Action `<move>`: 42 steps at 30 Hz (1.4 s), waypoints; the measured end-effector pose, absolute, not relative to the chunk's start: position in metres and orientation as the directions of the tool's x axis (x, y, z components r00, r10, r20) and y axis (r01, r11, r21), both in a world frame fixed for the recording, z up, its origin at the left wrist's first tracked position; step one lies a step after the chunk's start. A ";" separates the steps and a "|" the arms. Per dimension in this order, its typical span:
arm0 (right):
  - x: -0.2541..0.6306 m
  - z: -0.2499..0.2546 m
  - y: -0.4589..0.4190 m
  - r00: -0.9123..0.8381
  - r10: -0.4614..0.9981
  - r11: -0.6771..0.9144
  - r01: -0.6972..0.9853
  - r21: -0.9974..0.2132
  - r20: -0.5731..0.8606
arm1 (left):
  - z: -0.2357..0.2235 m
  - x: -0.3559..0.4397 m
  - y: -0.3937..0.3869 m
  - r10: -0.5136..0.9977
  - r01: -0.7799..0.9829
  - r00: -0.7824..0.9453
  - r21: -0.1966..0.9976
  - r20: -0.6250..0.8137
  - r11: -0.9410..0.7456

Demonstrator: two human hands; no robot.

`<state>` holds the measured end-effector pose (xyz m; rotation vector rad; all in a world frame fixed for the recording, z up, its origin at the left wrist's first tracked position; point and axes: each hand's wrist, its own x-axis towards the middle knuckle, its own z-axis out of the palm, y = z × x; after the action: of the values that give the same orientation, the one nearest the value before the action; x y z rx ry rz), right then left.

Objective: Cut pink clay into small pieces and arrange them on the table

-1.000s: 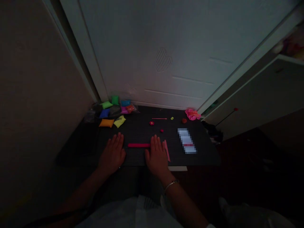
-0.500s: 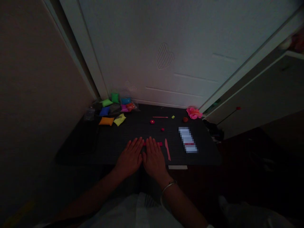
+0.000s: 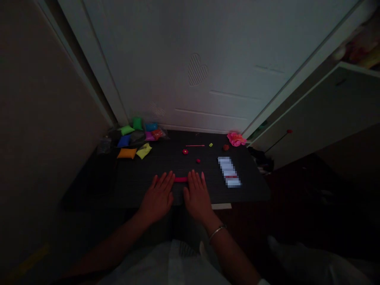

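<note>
A red clay roll lies crosswise on the dark table, its middle showing between my hands. Over its left end my left hand rests flat with the fingers stretched out. My right hand lies flat over the right end, fingers extended, a bracelet on that wrist. The pink modelling knife is mostly covered by my right hand; just its tip shows. Beyond the roll are a small red clay lump and a small red flower-like piece with a pale centre.
Several coloured clay packets lie at the back left. A thin pink stick, a yellow-green bit, a dark red ball and a pink flower are along the back. A pixelated phone-like rectangle lies right. A white door stands behind.
My hands have spread apart along the roll, baring its middle. My right hand now covers most of the pink knife. The whole view has shifted slightly.
</note>
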<state>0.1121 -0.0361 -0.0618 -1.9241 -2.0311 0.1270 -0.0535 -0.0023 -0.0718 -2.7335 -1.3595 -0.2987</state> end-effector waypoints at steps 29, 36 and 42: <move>0.127 -0.032 -0.055 0.398 0.913 -0.406 0.854 -0.325 -0.094 | -0.071 -0.009 0.011 0.586 0.582 0.785 0.086 0.200 -0.809; 0.117 -0.034 -0.052 0.408 0.907 -0.420 0.859 -0.292 -0.105 | -0.071 -0.009 0.013 0.585 0.584 0.785 0.074 0.205 -0.809; 0.112 -0.036 -0.052 0.430 0.895 -0.447 0.861 -0.241 -0.121 | -0.072 -0.009 0.012 0.580 0.581 0.788 0.061 0.207 -0.812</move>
<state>0.1115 -0.0516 -0.0356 -2.5331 -1.5664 0.3486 -0.0093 0.0123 -0.0719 -2.9650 -0.9623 -0.3403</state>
